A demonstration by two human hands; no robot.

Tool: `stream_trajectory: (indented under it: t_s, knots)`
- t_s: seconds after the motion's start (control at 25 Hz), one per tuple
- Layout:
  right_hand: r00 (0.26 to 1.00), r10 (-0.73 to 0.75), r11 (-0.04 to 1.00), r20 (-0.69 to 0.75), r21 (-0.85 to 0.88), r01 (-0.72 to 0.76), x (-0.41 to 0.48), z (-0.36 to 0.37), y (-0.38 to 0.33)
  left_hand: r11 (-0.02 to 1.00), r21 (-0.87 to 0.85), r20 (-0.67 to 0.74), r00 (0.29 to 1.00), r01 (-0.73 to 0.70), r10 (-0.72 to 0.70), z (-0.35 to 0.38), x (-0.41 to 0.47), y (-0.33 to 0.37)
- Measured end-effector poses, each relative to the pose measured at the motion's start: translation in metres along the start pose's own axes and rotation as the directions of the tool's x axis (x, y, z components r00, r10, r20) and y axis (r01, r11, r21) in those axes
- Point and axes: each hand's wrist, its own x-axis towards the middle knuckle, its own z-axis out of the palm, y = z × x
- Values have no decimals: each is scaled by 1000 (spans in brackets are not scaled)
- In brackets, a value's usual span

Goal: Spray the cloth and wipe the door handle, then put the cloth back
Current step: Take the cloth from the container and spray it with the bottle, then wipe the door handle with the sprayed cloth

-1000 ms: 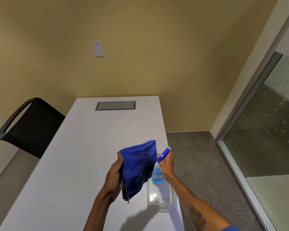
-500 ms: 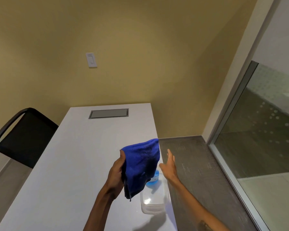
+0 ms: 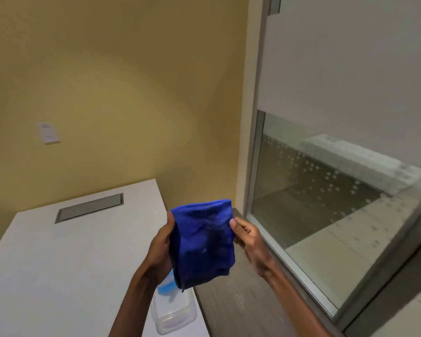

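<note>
Cloth, blue and folded, hangs in front of the person, above the near right corner of the surface and partly out past its edge over the floor. The left hand has its grip clamped on the cloth's left edge, thumb at the front. The right hand now pinches the cloth's right edge, thumb against the fabric; half a second ago that hand was open and clear of the cloth, and a second ago it held the spray bottle. The bottle now lies in the clear tub on the surface, just below the cloth, with only its pale blue part showing past the left wrist. The view has also swung right of the cloth, toward the glass wall and its frame, and the chair seen earlier is out of sight. A darker patch near the middle of the cloth may be wet spray, though blur makes that uncertain. My reading is that spraying is done and the person is taking the cloth in both hands while turning to find the door. No door handle shows yet, so the wiping is not begun, and returning the cloth to the tub comes after that.
</note>
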Motion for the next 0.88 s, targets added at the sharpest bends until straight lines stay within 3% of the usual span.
stream_trajectory:
  t_s: [0.16, 0.36, 0.56, 0.8, 0.88]
  knots:
    - [989, -89, 996, -120, 11, 91, -52, -51, -37, 998, -15, 207, 977, 57, -52, 54, -8, 4]
    - [981, -73, 960, -181, 254, 119, -129, -102, -71, 976, -138, 451, 888, 168, -89, 134, -28, -11]
    - [983, 78, 781, -166, 623, 43, -209, -141, -73, 886, -172, 715, 674, 430, -188, 214, -63, -30]
    - [962, 4, 801, -274, 576, 161, -278, -179, -88, 840, -65, 872, 440, 538, -214, 297, -91, -45]
    - [943, -146, 792, -300, 536, 293, -287, -188, -91, 820, -23, 893, 380, 572, -240, 321, -90, -50]
